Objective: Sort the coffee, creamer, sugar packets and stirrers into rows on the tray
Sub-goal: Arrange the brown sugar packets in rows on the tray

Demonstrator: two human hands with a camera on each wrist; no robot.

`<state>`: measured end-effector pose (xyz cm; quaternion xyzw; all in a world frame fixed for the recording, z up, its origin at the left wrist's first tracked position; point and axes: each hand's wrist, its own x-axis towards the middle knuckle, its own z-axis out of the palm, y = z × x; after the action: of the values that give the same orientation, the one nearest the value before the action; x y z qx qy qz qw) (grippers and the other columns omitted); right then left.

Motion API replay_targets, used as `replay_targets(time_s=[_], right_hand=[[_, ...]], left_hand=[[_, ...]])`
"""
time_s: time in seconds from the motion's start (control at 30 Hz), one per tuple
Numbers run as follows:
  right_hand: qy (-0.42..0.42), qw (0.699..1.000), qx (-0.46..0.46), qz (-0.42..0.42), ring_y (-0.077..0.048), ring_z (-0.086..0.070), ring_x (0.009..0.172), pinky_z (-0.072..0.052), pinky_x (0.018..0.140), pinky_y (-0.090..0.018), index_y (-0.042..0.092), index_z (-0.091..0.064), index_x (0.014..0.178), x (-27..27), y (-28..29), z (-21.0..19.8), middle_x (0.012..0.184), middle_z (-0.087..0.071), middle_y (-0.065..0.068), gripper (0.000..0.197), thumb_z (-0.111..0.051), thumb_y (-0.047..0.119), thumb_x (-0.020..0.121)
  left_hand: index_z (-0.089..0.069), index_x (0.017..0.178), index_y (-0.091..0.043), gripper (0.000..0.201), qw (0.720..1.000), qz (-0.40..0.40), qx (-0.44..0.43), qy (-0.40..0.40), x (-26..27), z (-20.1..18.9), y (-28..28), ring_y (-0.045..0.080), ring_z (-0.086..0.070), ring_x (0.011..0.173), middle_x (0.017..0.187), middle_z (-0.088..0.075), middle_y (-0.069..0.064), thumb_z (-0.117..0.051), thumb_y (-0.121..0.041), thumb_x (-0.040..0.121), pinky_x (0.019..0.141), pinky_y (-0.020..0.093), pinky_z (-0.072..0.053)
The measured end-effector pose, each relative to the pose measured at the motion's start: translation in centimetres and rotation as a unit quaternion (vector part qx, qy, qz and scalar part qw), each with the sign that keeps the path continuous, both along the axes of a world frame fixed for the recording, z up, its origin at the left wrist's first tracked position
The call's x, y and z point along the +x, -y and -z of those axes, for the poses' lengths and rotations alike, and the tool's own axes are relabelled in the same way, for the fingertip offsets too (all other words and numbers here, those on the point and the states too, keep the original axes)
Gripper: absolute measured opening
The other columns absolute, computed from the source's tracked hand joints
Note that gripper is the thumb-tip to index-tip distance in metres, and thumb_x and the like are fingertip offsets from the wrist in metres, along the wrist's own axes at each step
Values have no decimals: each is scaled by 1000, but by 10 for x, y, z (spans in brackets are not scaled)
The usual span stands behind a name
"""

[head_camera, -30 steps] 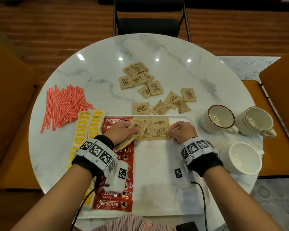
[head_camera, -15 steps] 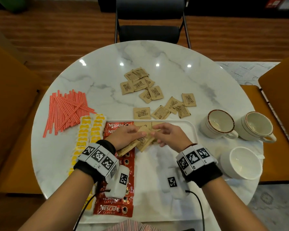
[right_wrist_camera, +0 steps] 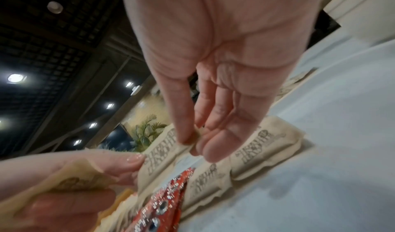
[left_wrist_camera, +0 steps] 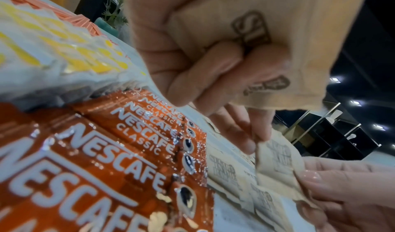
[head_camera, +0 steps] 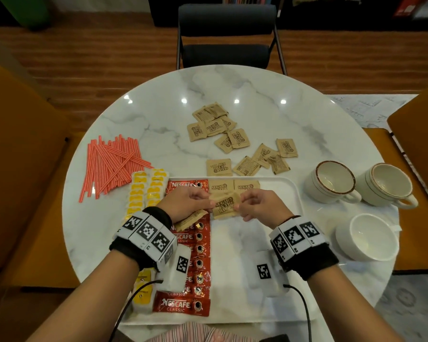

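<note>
Above the white tray (head_camera: 295,193) my two hands share one brown sugar packet (head_camera: 224,205). My left hand (head_camera: 187,206) pinches its left edge and also grips more sugar packets (left_wrist_camera: 256,33) in its curled fingers. My right hand (head_camera: 257,206) pinches the packet's right edge (right_wrist_camera: 169,144) between thumb and fingers. Two sugar packets (head_camera: 234,186) lie side by side at the tray's far edge. A column of red Nescafe coffee sachets (head_camera: 190,262) runs down the tray's left side, with yellow creamer packets (head_camera: 146,191) to their left. Red-striped stirrers (head_camera: 111,164) are piled on the table at left.
Several loose sugar packets (head_camera: 232,139) are scattered on the round marble table (head_camera: 158,114) beyond the tray. Three white cups (head_camera: 334,181) (head_camera: 386,183) (head_camera: 368,236) stand to the right. A black chair (head_camera: 226,35) faces me, with orange seats on both sides.
My right hand left the packets lying at the tray's far edge and came to the left hand's stack. It now pinches one packet drawn out flat between both hands.
</note>
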<state>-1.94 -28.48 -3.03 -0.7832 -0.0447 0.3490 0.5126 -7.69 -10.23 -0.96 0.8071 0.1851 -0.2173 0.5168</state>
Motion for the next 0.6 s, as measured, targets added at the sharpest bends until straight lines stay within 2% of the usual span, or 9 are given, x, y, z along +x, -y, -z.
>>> replay_targets(time_s=[0.07, 0.1, 0.2, 0.27, 0.33, 0.43, 0.5, 0.53, 0.6], right_hand=[[11, 999, -41, -28, -14, -52, 56, -49, 62, -24, 15, -55, 70, -4, 0, 1, 65, -57, -3, 19, -65, 7, 83], [8, 998, -51, -26, -14, -52, 56, -49, 63, -25, 15, -54, 68, -6, 1, 3, 64, -56, -3, 20, -64, 7, 84], [0, 997, -78, 14, -16, -52, 55, -51, 67, -30, 14, -51, 65, -11, 2, 8, 61, -55, -5, 26, -60, 1, 85], [-4, 994, -99, 38, -16, -52, 54, -52, 68, -32, 13, -50, 62, -13, 3, 12, 61, -55, -5, 29, -56, -2, 87], [-15, 992, -108, 61, -16, -52, 53, -51, 63, -29, 12, -52, 63, -17, 2, 14, 61, -55, -6, 27, -58, -1, 86], [-29, 989, -103, 104, -16, -49, 51, -50, 56, -28, 10, -50, 63, -22, -2, 15, 62, -55, -7, 27, -61, 0, 84], [-27, 987, -107, 118, -16, -49, 51, -50, 55, -28, 10, -50, 64, -25, -6, 16, 64, -56, -7, 26, -61, 0, 84], [-26, 986, -111, 121, -16, -49, 51, -50, 55, -28, 11, -50, 65, -26, -8, 16, 64, -56, -7, 25, -62, 1, 84], [-20, 985, -118, 127, -15, -49, 51, -50, 54, -28, 11, -51, 64, -27, -11, 15, 64, -57, -7, 24, -64, 3, 83]], left_hand=[[-63, 73, -24, 12, 1000, 12, 11, 3, -1, 2, 0, 12, -62, 79, 93, -67, -6, -67, -23, 84, 81, 25, -48], [-64, 76, -23, 9, 1000, 17, 14, 6, -1, 3, 0, 14, -63, 85, 93, -66, -6, -66, -25, 85, 85, 28, -48], [-65, 89, -19, 15, 1000, 0, 18, 16, -3, 2, 0, 17, -60, 89, 86, -63, -8, -54, -28, 92, 86, 27, -45], [-64, 82, -26, 23, 999, -6, 32, 32, -3, 1, -4, 16, -58, 89, 92, -62, -4, -46, -29, 96, 87, 28, -44], [-62, 79, -30, 28, 998, -12, 37, 43, -4, 0, -8, 17, -58, 82, 92, -63, 0, -41, -29, 98, 83, 29, -45], [-63, 89, -24, 29, 997, -34, 39, 49, -7, -2, -12, 5, -52, 70, 81, -57, -11, -36, -29, 100, 66, 14, -40], [-64, 95, -22, 30, 997, -41, 42, 50, -8, -4, -15, 2, -49, 64, 76, -54, -10, -36, -30, 100, 58, 8, -38], [-64, 95, -22, 29, 997, -40, 42, 55, -10, -5, -16, 3, -49, 65, 77, -54, -7, -36, -30, 100, 59, 9, -39], [-62, 95, -21, 29, 997, -41, 32, 56, -12, -6, -19, 7, -52, 71, 85, -56, -2, -35, -29, 100, 69, 19, -41]])
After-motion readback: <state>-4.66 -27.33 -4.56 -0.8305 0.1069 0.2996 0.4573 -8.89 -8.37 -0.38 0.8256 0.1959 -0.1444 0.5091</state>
